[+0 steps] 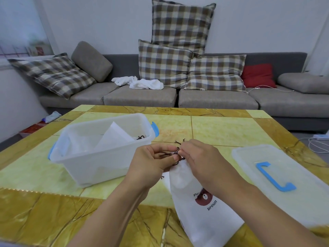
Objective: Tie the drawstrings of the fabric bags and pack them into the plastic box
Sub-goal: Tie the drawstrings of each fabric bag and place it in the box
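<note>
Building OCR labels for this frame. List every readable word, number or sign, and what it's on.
"broun": dark print on the white fabric bag, below its brown bear logo.
"PO...": start of a second word above the logo on the same bag; the rest is hidden behind the right hand.
Red-and-white item at far left by the window: print too blurred to read.

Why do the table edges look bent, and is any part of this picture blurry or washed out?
Head view: the wide-angle lens bows the table edges and the walls. The window area at far left is hazy and overexposed. Light is soft and even, with faint shadows under the plastic box. Both hands, left and right, and the bag print look reasonably sharp.
</note>
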Demonstrator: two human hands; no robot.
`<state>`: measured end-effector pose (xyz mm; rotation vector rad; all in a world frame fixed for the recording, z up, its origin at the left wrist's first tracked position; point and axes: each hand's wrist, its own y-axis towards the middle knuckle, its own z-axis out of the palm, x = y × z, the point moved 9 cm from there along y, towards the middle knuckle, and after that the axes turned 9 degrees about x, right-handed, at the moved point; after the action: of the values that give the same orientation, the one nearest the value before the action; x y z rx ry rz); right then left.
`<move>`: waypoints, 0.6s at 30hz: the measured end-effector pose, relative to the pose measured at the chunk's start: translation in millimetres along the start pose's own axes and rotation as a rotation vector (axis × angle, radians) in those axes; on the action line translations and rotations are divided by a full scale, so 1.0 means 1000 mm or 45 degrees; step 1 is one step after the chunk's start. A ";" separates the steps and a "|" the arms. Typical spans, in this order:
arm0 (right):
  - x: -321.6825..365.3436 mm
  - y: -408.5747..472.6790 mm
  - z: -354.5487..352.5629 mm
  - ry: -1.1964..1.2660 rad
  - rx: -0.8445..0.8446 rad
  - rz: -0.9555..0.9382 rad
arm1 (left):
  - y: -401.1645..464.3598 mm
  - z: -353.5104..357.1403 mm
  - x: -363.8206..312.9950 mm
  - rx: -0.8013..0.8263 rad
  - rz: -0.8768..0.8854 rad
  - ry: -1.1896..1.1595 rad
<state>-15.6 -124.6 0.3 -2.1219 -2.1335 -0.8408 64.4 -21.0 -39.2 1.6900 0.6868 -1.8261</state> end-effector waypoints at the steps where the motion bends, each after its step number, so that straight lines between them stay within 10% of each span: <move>1: 0.000 0.000 0.002 -0.030 0.006 -0.004 | -0.001 -0.001 0.001 -0.003 -0.020 -0.003; 18: -0.017 -0.001 -0.001 0.266 0.003 0.166 | -0.008 -0.012 0.006 -0.005 -0.171 -0.106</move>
<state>-15.4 -140.6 -5.5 -2.0428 -1.8728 -0.9959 66.5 -7.3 -46.5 1.5894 0.7844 -1.9734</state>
